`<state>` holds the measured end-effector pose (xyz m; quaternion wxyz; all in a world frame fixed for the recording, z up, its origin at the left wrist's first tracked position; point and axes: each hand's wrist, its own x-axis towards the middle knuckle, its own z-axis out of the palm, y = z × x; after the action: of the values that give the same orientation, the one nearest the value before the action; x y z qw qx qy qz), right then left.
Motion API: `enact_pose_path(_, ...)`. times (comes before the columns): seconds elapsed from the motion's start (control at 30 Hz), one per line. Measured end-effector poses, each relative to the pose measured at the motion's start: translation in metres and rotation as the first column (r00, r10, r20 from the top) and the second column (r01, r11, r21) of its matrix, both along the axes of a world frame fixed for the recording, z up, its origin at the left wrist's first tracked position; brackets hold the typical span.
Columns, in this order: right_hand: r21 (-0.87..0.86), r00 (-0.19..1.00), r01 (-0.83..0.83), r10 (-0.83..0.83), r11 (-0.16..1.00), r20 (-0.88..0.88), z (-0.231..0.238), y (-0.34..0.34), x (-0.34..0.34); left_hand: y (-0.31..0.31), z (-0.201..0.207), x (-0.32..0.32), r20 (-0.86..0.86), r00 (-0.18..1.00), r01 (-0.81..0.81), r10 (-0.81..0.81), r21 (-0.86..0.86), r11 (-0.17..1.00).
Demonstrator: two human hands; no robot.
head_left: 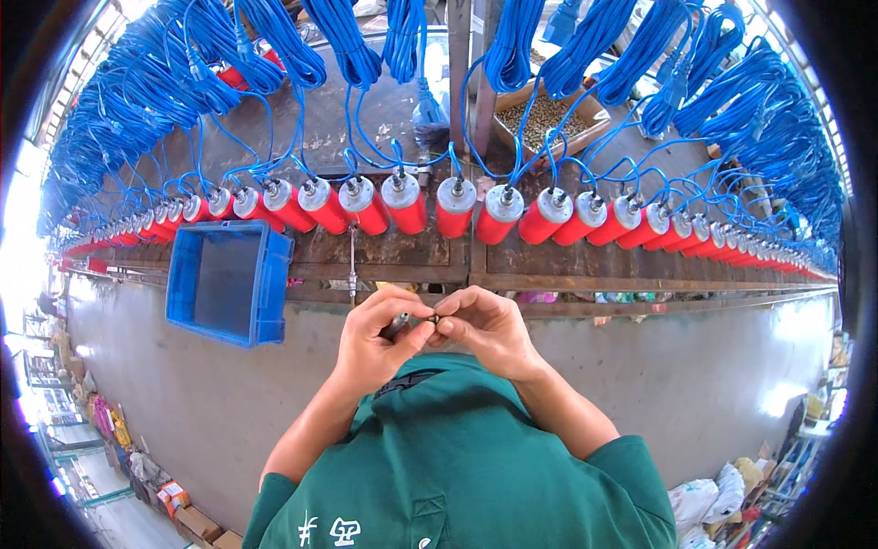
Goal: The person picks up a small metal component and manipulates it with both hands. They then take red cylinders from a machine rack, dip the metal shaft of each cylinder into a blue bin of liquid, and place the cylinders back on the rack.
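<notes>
Close in front of my chest, my left hand (pixel 382 334) and my right hand (pixel 487 331) meet with fingers pinched together. Between the fingertips is a small dark brass-coloured piece (pixel 436 320), too small to name more exactly; both hands touch it. A short silver metal cylinder (pixel 397 324) also rests in the curled fingers of my left hand. Just beyond stands a long row of red cylinders with silver end caps (pixel 455 196), each with a blue cable rising from its top. A thin metal rod (pixel 353 261) hangs down at the bench edge, near my left hand.
A blue plastic crate (pixel 187 284) sits at the bench's front edge, left of my hands. Coiled blue cables (pixel 352 46) hang above the brown bench (pixel 402 252). Behind the row, a cardboard box (pixel 599 128) holds many small brass-coloured parts. Bags (pixel 700 501) lie at lower right.
</notes>
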<state>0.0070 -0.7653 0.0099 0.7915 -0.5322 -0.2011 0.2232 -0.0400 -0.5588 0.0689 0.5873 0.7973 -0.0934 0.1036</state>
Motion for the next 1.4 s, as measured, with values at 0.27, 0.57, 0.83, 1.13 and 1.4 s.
enact_pose_path(0.27,0.093,0.978,-0.033,0.052,0.995,-0.204,0.018,0.01,-0.004,0.007,-0.003,-0.002,-0.026,0.999,0.029,-0.027,0.06,0.998)
enact_pose_path(0.57,-0.028,0.955,-0.062,0.051,0.998,-0.293,0.018,0.007,0.003,0.006,-0.008,0.006,-0.012,0.998,0.057,-0.055,0.189,0.98)
enact_pose_path(0.83,-0.006,0.941,-0.107,0.099,0.994,-0.325,0.012,0.0,0.014,-0.001,-0.011,0.015,-0.083,0.994,0.079,-0.065,0.177,0.981)
enact_pose_path(1.13,0.022,0.942,-0.057,0.061,0.998,-0.331,0.012,-0.007,0.027,-0.017,-0.016,0.028,-0.042,0.999,-0.023,0.029,0.134,0.991)
enact_pose_path(1.4,0.056,0.947,-0.071,0.085,0.996,-0.309,0.005,-0.01,0.025,-0.016,-0.017,0.02,-0.073,0.997,0.014,-0.003,0.148,0.989)
